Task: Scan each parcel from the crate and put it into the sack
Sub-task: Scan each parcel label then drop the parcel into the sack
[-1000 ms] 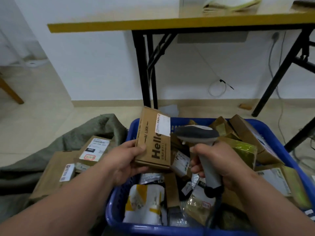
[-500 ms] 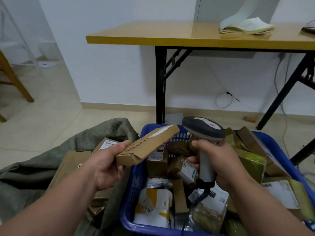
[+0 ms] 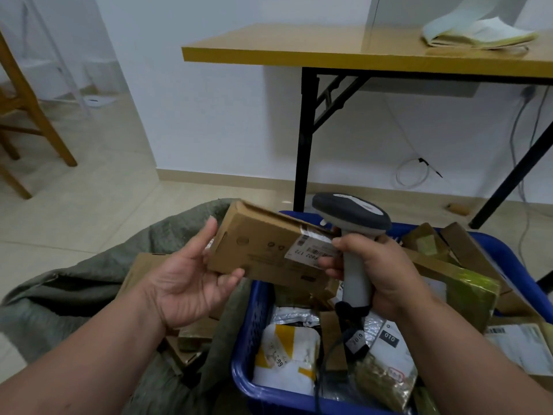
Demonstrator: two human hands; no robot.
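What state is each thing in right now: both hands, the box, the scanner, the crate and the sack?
Left hand: holds the cardboard box at its left end, thumb under, fingers behind.
Cardboard box: lifted above the crate's left edge, label facing up, tilted.
Right hand: wrapped round the scanner's grip.
Scanner: upright, head above the box's label end.
Blue crate: full of parcels.
Green sack: open, boxes inside.

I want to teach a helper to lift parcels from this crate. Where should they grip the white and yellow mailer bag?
The white and yellow mailer bag lies flat near the blue crate's left wall, its top face open. Probably best to come from straight above and pinch its soft near edge; cardboard crowds its right side.
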